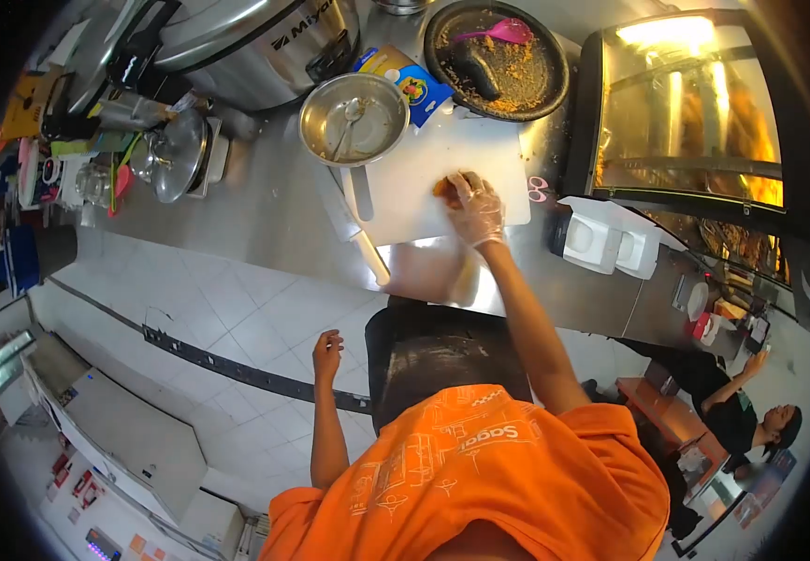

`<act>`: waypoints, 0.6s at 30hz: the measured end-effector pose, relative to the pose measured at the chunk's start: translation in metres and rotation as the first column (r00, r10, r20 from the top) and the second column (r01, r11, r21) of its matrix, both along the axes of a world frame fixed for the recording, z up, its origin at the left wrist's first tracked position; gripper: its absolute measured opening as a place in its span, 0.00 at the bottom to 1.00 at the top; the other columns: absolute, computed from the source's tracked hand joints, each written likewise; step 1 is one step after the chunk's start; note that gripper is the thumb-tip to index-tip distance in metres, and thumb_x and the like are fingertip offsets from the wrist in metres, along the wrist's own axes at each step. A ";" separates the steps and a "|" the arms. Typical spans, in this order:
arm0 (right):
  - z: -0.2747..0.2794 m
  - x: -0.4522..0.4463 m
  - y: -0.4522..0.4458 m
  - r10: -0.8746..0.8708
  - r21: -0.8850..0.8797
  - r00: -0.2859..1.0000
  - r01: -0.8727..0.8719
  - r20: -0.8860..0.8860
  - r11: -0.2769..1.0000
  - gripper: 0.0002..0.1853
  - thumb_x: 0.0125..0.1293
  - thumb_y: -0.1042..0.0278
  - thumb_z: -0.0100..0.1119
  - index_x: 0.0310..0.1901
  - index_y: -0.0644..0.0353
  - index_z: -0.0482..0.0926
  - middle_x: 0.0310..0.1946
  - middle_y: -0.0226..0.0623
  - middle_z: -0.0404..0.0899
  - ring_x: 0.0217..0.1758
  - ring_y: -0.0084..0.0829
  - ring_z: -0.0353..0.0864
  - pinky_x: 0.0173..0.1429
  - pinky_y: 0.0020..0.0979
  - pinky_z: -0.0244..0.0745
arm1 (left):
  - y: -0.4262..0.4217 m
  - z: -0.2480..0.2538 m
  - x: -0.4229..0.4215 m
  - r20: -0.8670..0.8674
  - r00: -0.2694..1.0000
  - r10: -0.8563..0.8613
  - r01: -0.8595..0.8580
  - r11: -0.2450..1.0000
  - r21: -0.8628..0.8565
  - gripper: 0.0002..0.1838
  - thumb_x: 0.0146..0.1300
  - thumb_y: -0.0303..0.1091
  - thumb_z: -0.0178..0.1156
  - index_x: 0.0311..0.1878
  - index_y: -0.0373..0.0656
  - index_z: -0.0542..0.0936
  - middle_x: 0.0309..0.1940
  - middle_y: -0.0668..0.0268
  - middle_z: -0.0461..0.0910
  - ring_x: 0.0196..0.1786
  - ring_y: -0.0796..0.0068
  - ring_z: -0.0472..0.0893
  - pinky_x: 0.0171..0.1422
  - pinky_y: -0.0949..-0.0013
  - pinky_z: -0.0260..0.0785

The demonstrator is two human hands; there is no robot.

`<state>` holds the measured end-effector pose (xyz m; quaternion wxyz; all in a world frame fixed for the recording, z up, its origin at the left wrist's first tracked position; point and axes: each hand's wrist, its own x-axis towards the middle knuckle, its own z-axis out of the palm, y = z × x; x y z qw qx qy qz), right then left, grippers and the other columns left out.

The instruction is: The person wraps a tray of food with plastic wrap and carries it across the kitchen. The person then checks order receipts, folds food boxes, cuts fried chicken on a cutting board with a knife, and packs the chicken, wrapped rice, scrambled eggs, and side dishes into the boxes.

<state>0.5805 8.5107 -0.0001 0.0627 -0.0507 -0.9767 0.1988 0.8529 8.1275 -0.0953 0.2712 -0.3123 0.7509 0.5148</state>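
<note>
In the head view, nearest me is the orange fabric shirt with pale printing [461, 467]. Beyond it, a flat white rectangular cutting board [410, 206] lies on the shiny grey metal surface [255, 201]; I take my bearings from that board. My right grip, a hand in a clear plastic glove [475, 210], is narrow, its fingers closed down on a small brown piece of food [442, 190] at the board's right half. They hide most of it, so I can't tell how firm the hold is. My left grip, a bare hand [327, 355], hangs well short of the board, loosely half-curled, with nothing in it that I can see.

I'd keep the pressure light and even, since the piece looks soft enough to crumble and the glove may slip. The left grip could usefully steady the board's near edge. I'd mind the long steel knife with a white handle [356, 232] along the board's left edge, and the round shiny metal bowl [379, 131] crowding its far left corner: a shifted board could nudge either.
</note>
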 end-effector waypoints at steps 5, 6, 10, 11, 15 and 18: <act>0.008 0.007 0.009 0.383 0.035 0.922 -0.382 -0.045 0.923 0.25 0.49 0.65 0.63 0.53 0.53 0.77 0.51 0.39 0.77 0.57 0.44 0.74 0.61 0.47 0.68 | 0.000 -0.003 -0.008 0.038 0.996 -0.083 0.082 0.996 0.021 0.14 0.71 0.40 0.51 0.55 0.47 0.77 0.41 0.63 0.83 0.39 0.74 0.82 0.37 0.69 0.74; 0.005 0.013 -0.005 0.378 0.064 0.922 -0.374 -0.080 0.925 0.23 0.53 0.64 0.60 0.54 0.54 0.77 0.51 0.39 0.77 0.59 0.45 0.73 0.62 0.48 0.67 | 0.001 -0.003 -0.010 0.041 0.995 -0.091 0.090 0.996 0.022 0.14 0.71 0.40 0.51 0.55 0.47 0.77 0.41 0.63 0.83 0.39 0.74 0.82 0.37 0.69 0.74; 0.034 0.042 -0.107 0.497 -0.340 0.787 -0.384 0.366 0.859 0.16 0.59 0.65 0.56 0.49 0.55 0.81 0.48 0.40 0.79 0.58 0.43 0.73 0.64 0.47 0.65 | -0.004 -0.011 -0.004 0.009 0.990 -0.141 0.141 0.990 -0.004 0.15 0.71 0.41 0.51 0.55 0.47 0.77 0.41 0.63 0.83 0.39 0.74 0.82 0.37 0.68 0.74; 0.033 0.041 -0.105 0.494 -0.342 0.788 -0.380 0.368 0.859 0.16 0.59 0.65 0.56 0.49 0.55 0.81 0.48 0.40 0.79 0.58 0.43 0.73 0.64 0.47 0.65 | -0.005 -0.007 -0.003 0.025 0.989 -0.147 0.148 0.989 -0.022 0.15 0.71 0.42 0.51 0.56 0.48 0.77 0.41 0.63 0.82 0.39 0.73 0.82 0.37 0.68 0.74; 0.002 0.028 -0.059 0.288 0.074 0.957 -0.289 0.028 0.954 0.20 0.53 0.66 0.57 0.50 0.55 0.79 0.56 0.42 0.76 0.60 0.41 0.73 0.68 0.44 0.63 | -0.007 0.008 0.003 0.040 0.999 -0.020 0.020 1.000 -0.007 0.16 0.72 0.43 0.51 0.56 0.48 0.76 0.42 0.63 0.82 0.39 0.73 0.82 0.37 0.67 0.74; 0.001 -0.004 0.014 -0.012 -0.081 1.000 0.014 0.022 0.997 0.30 0.52 0.63 0.63 0.58 0.62 0.74 0.59 0.49 0.73 0.65 0.43 0.71 0.67 0.45 0.66 | -0.004 0.006 0.016 0.044 0.999 0.017 -0.016 1.000 -0.026 0.16 0.72 0.43 0.51 0.56 0.47 0.76 0.42 0.63 0.82 0.39 0.73 0.81 0.38 0.67 0.74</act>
